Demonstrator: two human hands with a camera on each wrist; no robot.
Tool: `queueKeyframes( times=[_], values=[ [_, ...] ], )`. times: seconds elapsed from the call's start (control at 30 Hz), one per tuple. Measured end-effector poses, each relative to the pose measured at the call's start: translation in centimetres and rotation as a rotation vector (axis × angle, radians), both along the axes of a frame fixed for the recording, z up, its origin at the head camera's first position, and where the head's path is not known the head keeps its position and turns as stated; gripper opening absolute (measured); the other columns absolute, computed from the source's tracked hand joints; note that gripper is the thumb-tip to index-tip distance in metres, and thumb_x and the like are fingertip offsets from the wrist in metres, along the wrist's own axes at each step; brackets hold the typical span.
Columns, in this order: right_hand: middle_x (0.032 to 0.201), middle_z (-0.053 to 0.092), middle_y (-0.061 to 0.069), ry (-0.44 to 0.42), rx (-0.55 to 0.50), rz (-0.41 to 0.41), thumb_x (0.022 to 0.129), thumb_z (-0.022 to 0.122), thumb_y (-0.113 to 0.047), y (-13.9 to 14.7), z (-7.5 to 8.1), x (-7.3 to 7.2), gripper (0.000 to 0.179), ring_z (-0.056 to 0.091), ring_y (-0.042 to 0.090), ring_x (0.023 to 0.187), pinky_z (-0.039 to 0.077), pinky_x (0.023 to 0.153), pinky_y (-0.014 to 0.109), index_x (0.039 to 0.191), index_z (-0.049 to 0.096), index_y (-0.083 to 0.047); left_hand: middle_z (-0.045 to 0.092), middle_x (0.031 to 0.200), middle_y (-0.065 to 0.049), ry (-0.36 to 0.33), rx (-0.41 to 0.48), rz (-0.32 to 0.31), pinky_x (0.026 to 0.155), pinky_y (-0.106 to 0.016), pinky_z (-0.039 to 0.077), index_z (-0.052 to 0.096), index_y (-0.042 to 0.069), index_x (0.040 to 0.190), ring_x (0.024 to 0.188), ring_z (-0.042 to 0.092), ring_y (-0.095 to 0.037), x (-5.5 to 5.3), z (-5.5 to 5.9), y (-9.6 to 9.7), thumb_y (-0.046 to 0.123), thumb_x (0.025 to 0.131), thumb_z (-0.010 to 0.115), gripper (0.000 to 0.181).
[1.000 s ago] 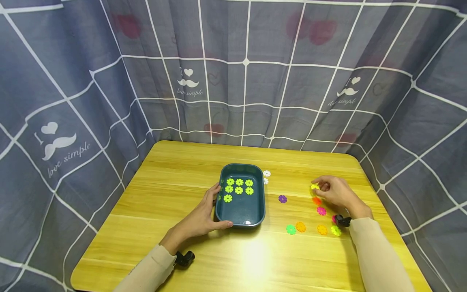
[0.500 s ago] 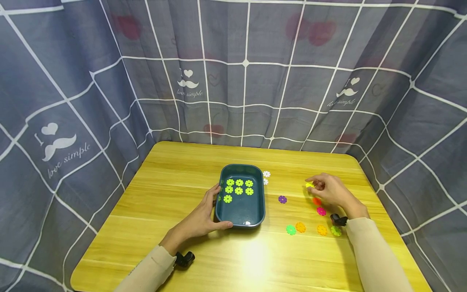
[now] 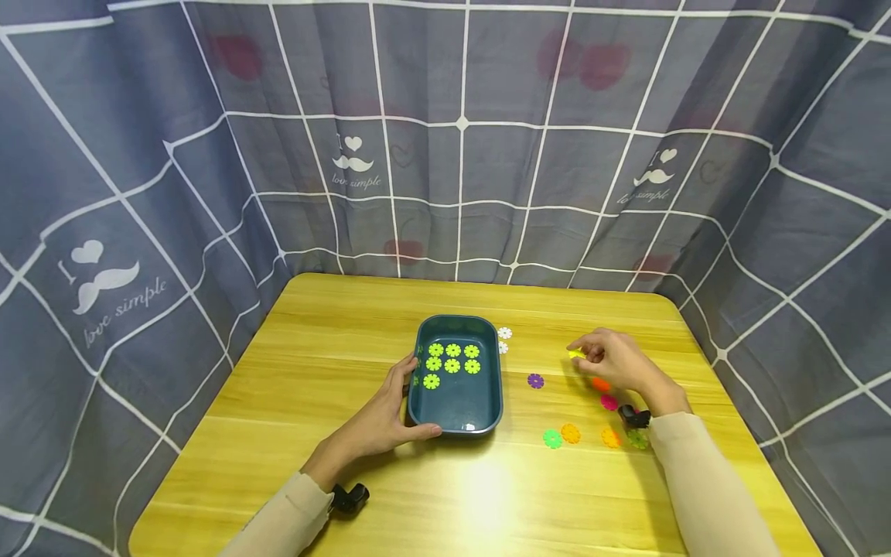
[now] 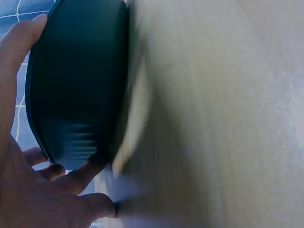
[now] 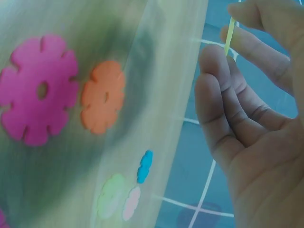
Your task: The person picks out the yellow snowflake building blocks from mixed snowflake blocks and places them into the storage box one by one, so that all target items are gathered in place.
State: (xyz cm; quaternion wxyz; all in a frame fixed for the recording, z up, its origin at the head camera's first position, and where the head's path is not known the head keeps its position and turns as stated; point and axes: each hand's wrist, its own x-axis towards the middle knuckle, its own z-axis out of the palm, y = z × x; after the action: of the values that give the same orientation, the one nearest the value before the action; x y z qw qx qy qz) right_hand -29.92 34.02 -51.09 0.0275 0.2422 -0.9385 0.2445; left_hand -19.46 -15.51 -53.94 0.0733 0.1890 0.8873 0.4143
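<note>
A dark teal tray [image 3: 455, 410] stands mid-table, with several yellow-green flower-shaped discs [image 3: 452, 366] laid in rows toward its far end. My left hand [image 3: 379, 418] grips its left near corner, thumb along the near rim and fingers against the left wall. In the left wrist view, the fingers reach around the tray's wall [image 4: 76, 85]. Raised over the table right of the tray, my right hand [image 3: 619, 362] pinches a yellow flower disc [image 3: 576, 353] between thumb and fingertips. The right wrist view shows that disc nearly edge-on.
Loose discs lie right of the tray: purple [image 3: 535, 381], green [image 3: 552, 439], orange [image 3: 571, 433], red-orange [image 3: 601, 384] and pink [image 3: 609, 402]. White discs [image 3: 504, 333] sit against the tray's far right side. A checked curtain [image 3: 418, 186] surrounds the wooden table [image 3: 292, 387].
My right hand has moved left toward the tray, carrying the yellow disc away from the red-orange one. The left hand keeps its grip on the tray. The head view has shifted slightly.
</note>
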Motion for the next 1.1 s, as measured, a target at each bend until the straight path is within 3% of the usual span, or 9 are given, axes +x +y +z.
queueKeyframes(
  times=[0.27, 0.7, 0.93, 1.1],
  values=[
    [0.1, 0.076, -0.003, -0.037, 0.007, 0.023, 0.104, 0.09, -0.014, -1.1, 0.4, -0.1, 0.025, 0.061, 0.007, 0.082, 0.055, 0.074, 0.025, 0.128, 0.088, -0.008, 0.012, 0.197, -0.013, 0.007, 0.009, -0.001, 0.135, -0.073, 0.043, 0.017, 0.007, 0.184, 0.175, 0.036, -0.047, 0.0, -0.1, -0.1, 0.062, 0.092, 0.098, 0.134],
    [0.102, 0.078, 0.002, 0.03, 0.005, 0.105, 0.099, 0.089, -0.007, -3.3, 1.2, -0.2, 0.025, 0.066, 0.007, 0.083, 0.058, 0.075, 0.026, 0.124, 0.088, -0.008, 0.011, 0.197, -0.012, 0.0, 0.012, -0.003, 0.135, -0.073, 0.043, 0.016, 0.007, 0.184, 0.175, 0.036, -0.047, 0.0, -0.1, -0.2, 0.062, 0.092, 0.098, 0.134],
    [0.111, 0.08, 0.005, 0.006, 0.009, 0.127, 0.103, 0.09, -0.013, -4.4, 1.7, -0.1, 0.022, 0.077, 0.009, 0.089, 0.065, 0.078, 0.026, 0.124, 0.088, -0.008, 0.012, 0.197, -0.013, 0.001, 0.014, 0.0, 0.136, -0.072, 0.043, 0.016, 0.008, 0.184, 0.176, 0.036, -0.046, 0.0, -0.1, -0.1, 0.061, 0.092, 0.098, 0.134],
    [0.116, 0.081, 0.004, 0.012, 0.017, 0.14, 0.103, 0.089, -0.012, -5.0, 1.7, -0.3, 0.023, 0.076, 0.005, 0.089, 0.066, 0.081, 0.027, 0.125, 0.088, -0.01, 0.011, 0.197, -0.013, -0.001, 0.018, -0.003, 0.135, -0.073, 0.043, 0.015, 0.008, 0.185, 0.176, 0.035, -0.046, 0.0, -0.1, -0.2, 0.062, 0.091, 0.098, 0.136]
  ],
)
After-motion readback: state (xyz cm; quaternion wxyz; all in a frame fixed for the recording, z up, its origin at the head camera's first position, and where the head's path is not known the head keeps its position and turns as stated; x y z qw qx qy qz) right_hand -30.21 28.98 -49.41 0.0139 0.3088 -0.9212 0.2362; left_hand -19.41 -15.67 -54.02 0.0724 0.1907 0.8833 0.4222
